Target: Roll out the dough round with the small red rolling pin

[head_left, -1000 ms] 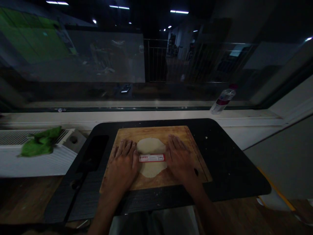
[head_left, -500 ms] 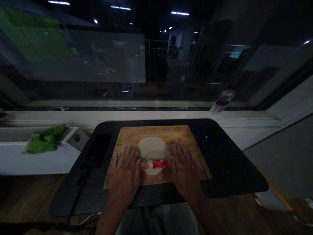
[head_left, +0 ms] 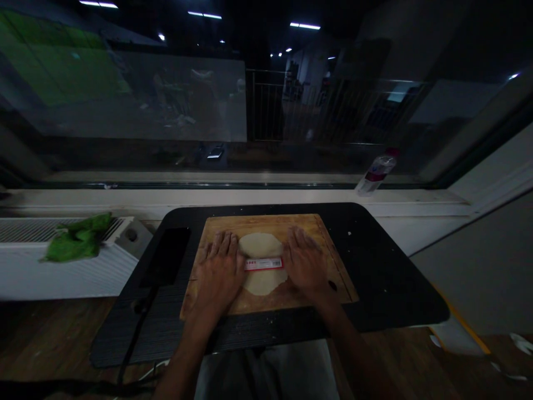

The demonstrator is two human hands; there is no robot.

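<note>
A flattened round of pale dough (head_left: pixel 262 283) lies on the wooden cutting board (head_left: pixel 266 223). Across its middle runs a rolling pin (head_left: pixel 264 264) with a red and white label; its two ends are hidden under my hands. My left hand (head_left: pixel 222 266) rests flat over the left end, fingers stretched forward and a little apart. Over the right end lies my right hand (head_left: pixel 306 261), also flat, its fingers pointing away from me. Both palms press on the pin from above and neither hand wraps round it. Dough shows in front of and behind the pin.
The board sits on a black table (head_left: pixel 387 278). A dark flat device (head_left: pixel 166 255) with a cable lies at the left. Beyond are a radiator (head_left: pixel 25 272) with a green cloth (head_left: pixel 79 238), a windowsill (head_left: pixel 266 195), a leaning plastic bottle (head_left: pixel 377 173) and a window.
Both hands have moved forward, rolling the pin away from me across the dough. Its label has turned to a mostly white side, and more dough shows on the near side.
</note>
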